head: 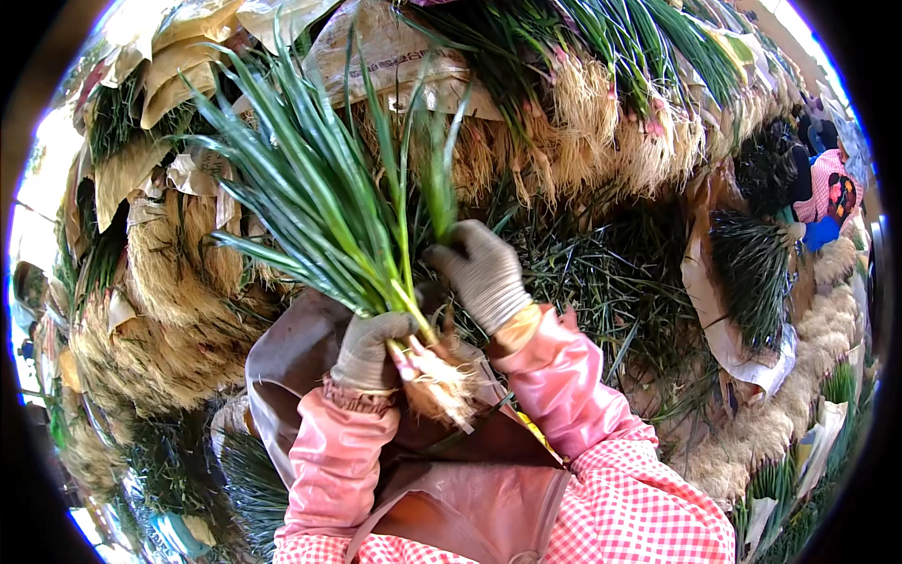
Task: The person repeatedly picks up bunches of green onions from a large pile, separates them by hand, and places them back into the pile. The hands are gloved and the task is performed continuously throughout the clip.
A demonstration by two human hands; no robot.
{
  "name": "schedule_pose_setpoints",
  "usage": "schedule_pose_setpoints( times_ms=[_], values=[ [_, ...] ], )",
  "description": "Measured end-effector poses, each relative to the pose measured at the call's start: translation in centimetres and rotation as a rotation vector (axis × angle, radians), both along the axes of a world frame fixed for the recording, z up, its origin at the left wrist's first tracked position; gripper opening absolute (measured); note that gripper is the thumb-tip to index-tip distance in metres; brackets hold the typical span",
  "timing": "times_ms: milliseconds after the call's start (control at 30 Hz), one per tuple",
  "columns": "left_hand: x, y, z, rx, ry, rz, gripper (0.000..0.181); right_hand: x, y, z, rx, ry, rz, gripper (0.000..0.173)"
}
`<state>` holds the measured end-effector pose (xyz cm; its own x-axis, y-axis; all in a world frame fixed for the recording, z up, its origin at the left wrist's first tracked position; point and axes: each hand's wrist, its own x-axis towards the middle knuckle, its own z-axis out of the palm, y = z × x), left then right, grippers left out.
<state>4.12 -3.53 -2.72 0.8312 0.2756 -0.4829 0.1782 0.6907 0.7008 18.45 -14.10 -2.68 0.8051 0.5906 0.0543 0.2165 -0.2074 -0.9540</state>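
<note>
My left hand (370, 349), in a grey knit glove, is closed round the lower stems of a bunch of green onions (338, 233). Its long green leaves fan out to the upper left; its pale, pinkish bulbs and stringy roots (440, 384) hang at the lower right of that hand. My right hand (483, 268), gloved as well, grips a smaller, blurred tuft of green leaves (440, 187) just right of the bunch. Whether that tuft is whole stalks or loose leaves I cannot tell. Both hands are above my brown apron (465, 493).
Stacked green onions with roots outward (585, 134) lie across the far side, partly under a woven sack (394, 63). More root bundles (162, 282) are at the left. Loose leaves (599, 275) cover the ground at right. Beyond, a person in a checked garment (824, 183) holds a bunch.
</note>
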Motion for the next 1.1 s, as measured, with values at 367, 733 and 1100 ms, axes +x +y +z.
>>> schedule_pose_setpoints(
  times_ms=[367,733,1100],
  values=[
    [0.9,-1.3,-1.6,-0.367,-0.194,0.104,0.027,-0.2,-1.7,-1.0,1.077,0.790,-0.133,0.011],
    [0.6,-2.0,-0.2,-0.444,-0.283,0.162,0.037,-2.5,0.3,0.0,0.680,1.207,0.238,0.015],
    [1.2,-2.7,-2.3,-0.293,0.033,0.350,0.012,-2.6,-3.2,-1.5,0.375,0.350,0.423,0.006]
  ],
)
